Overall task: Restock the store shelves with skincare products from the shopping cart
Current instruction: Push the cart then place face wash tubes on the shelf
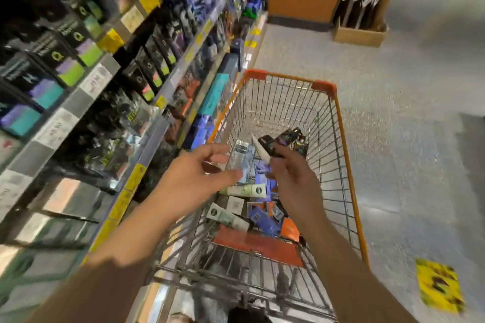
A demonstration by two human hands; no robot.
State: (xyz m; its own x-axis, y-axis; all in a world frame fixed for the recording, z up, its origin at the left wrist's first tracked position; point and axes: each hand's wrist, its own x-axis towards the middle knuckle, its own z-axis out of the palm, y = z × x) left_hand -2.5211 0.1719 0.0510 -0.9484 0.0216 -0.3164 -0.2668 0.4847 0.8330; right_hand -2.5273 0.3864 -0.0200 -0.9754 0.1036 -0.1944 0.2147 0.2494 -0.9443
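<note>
At centre frame, over the shopping cart (338, 123), the right hand (294, 178) pinches a small dark package (270, 148) between fingertips and thumb; motion blur hides exactly what it is. The left hand (195, 173) hovers just beside it, fingers spread and holding nothing. More tubes and boxes (252, 207) lie in the cart's near end. To do this well, match the package to its twins on the shelves (110, 65) at left, then slide it in face forward behind its price tag.
</note>
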